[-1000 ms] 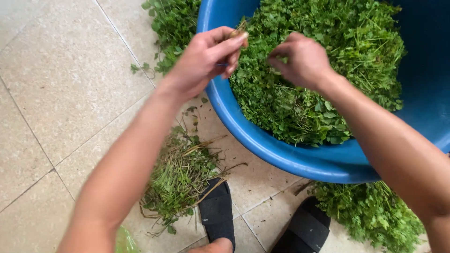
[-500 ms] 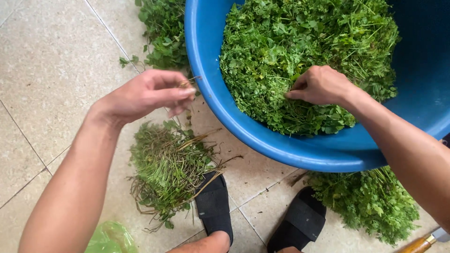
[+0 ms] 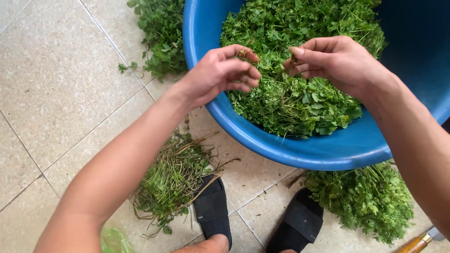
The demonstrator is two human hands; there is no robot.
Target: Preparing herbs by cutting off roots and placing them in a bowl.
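A big blue basin [image 3: 281, 150] stands on the tiled floor, heaped with picked green leafy herbs [image 3: 304, 98]. My left hand [image 3: 225, 72] hovers over the basin's near left rim, its fingertips pinched on a small bit of herb stem. Just to its right, over the greens, my right hand [image 3: 335, 58] pinches a leafy sprig between thumb and forefinger. The two hands' fingertips are a short gap apart.
A pile of discarded stems and roots [image 3: 173, 180] lies on the floor beside my left black sandal [image 3: 213, 211]; the right sandal [image 3: 297, 225] is near it. Uncleaned herb bunches lie at the top left [image 3: 159, 37] and the lower right [image 3: 370, 199]. A wooden-handled tool [image 3: 417, 243] and a green bag [image 3: 112, 241] show at the bottom edge.
My left hand went down over the stem pile, then came back up to the basin's rim. My right hand rose from the greens with a sprig.
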